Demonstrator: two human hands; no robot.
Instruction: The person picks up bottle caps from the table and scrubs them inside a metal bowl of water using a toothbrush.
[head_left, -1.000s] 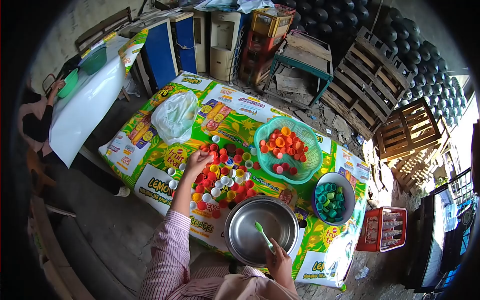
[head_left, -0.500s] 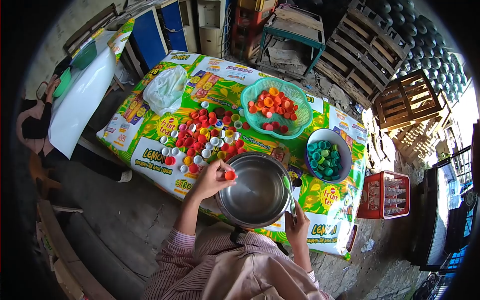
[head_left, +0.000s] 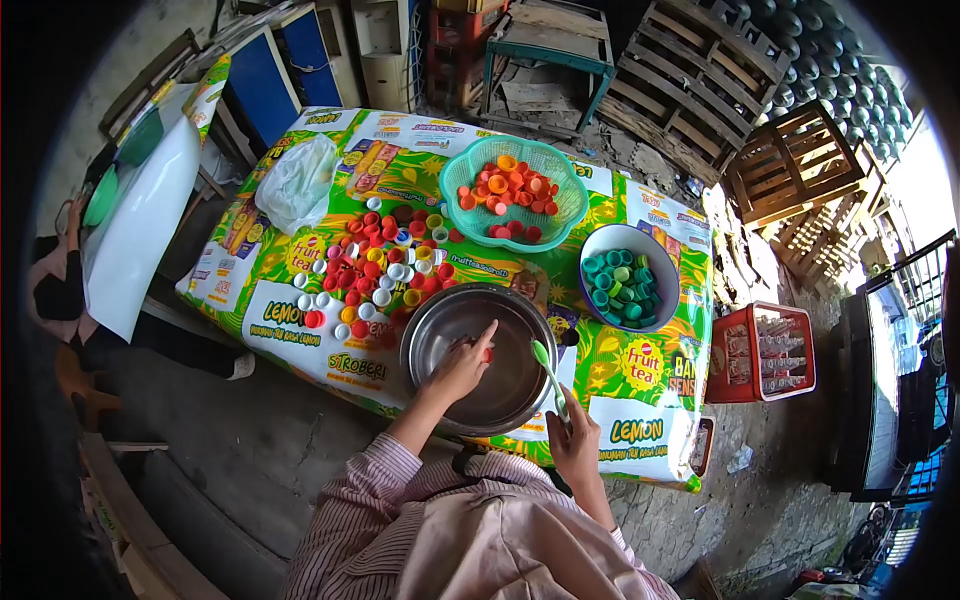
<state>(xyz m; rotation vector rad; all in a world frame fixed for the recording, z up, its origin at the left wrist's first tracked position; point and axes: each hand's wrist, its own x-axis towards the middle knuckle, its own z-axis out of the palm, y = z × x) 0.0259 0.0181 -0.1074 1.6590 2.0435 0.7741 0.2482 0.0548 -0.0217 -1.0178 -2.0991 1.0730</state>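
Note:
My left hand [head_left: 460,368] is over the metal pot [head_left: 425,325], index finger stretched out and the other fingers closed on a red-orange bottle cap [head_left: 488,355], partly hidden. My right hand [head_left: 573,440], by the pot's right rim, grips a slim light-green tool [head_left: 547,367] with a rounded end, perhaps a toothbrush; it leans over the rim. Beyond the pot lies a loose pile of red, white and yellow bottle caps [head_left: 375,270]. Orange and red caps [head_left: 508,185] fill part of a turquoise plastic basket [head_left: 462,228]. To its right, a white bowl [head_left: 598,242] holds green caps [head_left: 622,288].
A crumpled plastic bag [head_left: 300,183] lies at the far left of the printed table cover [head_left: 330,365]. Right of the table stands a red bottle crate [head_left: 735,360]. Wooden pallets [head_left: 700,85] lean behind. Another person's arm [head_left: 72,225] shows at far left, by a green basin.
My left hand has moved right, from the pot's left rim to over its middle, carrying the cap. The right hand still grips the green tool. The view has shifted slightly.

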